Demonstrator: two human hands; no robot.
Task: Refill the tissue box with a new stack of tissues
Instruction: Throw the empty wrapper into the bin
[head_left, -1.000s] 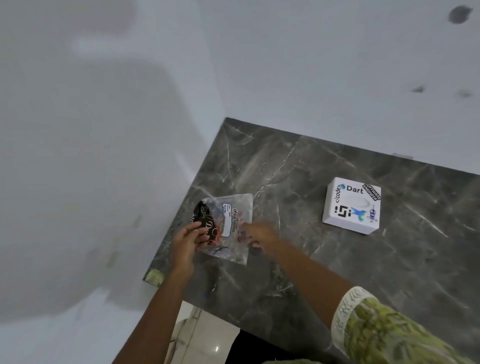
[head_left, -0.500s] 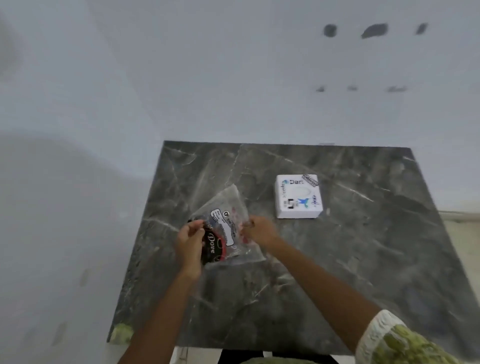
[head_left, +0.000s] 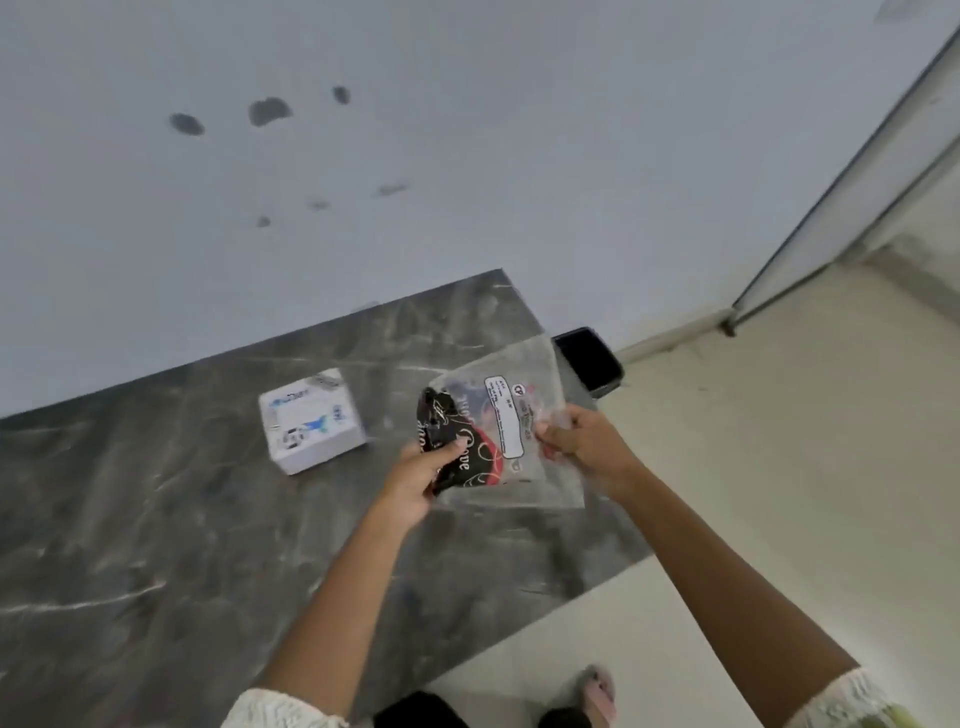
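Above the table's (head_left: 156, 519) right edge, plastic packet (head_left: 511, 441) held in air: left hand (head_left: 423, 470) pinches its dark printed side, right hand (head_left: 584, 447) grips the clear side. Tissue box (head_left: 311, 421) sits apart, looks unopened. Refill barely started; packet still sealed, I'd judge.

Box (head_left: 311, 421) on table (head_left: 156, 545) — packet (head_left: 501, 431) right of it, bin (head_left: 589, 361) seemingly behind.
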